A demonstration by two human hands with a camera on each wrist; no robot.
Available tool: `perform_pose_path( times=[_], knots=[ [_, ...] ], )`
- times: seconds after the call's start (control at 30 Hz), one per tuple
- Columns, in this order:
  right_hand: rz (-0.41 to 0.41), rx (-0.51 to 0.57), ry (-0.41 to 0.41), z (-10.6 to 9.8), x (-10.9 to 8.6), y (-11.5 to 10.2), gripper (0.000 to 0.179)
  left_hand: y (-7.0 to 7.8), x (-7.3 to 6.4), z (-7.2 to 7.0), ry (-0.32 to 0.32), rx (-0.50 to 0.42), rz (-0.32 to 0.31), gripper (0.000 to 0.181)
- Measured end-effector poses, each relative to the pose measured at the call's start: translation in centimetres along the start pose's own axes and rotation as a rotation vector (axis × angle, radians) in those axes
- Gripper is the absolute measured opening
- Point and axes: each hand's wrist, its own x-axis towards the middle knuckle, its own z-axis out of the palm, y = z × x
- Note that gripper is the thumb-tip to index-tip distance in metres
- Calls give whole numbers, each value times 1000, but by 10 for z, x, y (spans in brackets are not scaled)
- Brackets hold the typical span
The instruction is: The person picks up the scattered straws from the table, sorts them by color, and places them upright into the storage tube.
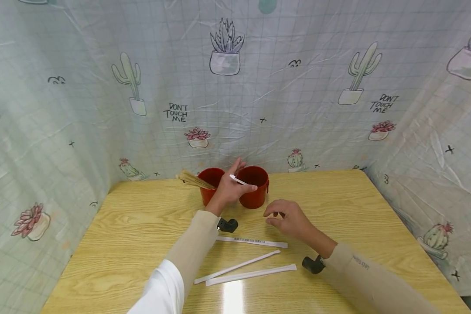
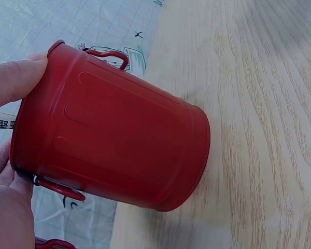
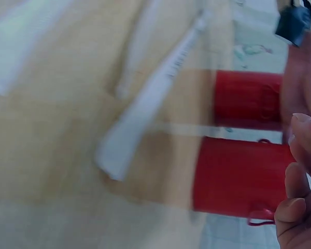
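Two red buckets stand side by side at the back of the table. My left hand (image 1: 231,187) is over the right bucket (image 1: 253,198), its thumb and fingers spread apart at the rim. A white paper-wrapped straw (image 1: 237,179) slants through the gap between them; the rim hides its lower part. Printed lettering shows on the wrapper (image 2: 1,123) in the left wrist view. The left bucket (image 1: 205,198) holds a bundle of tan sticks (image 1: 192,179). Just in front of the right bucket hovers my right hand (image 1: 290,216), fingers loosely bent, nothing between them and the thumb.
Three white paper-wrapped strips lie on the wooden table (image 1: 141,244): a printed one (image 1: 255,242), a thin one (image 1: 237,267) and a wider one (image 1: 251,274). A patterned curtain (image 1: 259,100) hangs directly behind the buckets. Each wrist carries a black camera (image 1: 228,225).
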Motion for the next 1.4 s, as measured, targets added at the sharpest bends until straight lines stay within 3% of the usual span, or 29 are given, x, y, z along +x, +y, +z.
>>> perform_pose_path(
  times=[0.33,0.87,1.23,1.4],
  knots=[
    [29,-19,-169,16,-26,14,15,-2,-1,2,4,-25,-18,106],
    [90,-71,-297,24,-37,20,19,-2,0,3,5,-12,-14,105],
    [-10,-219,-365,26,-35,21,23,2,-1,2,10,-21,-9,104],
    [-81,-354,-428,26,-35,19,22,1,0,1,13,-25,0,104]
  ],
)
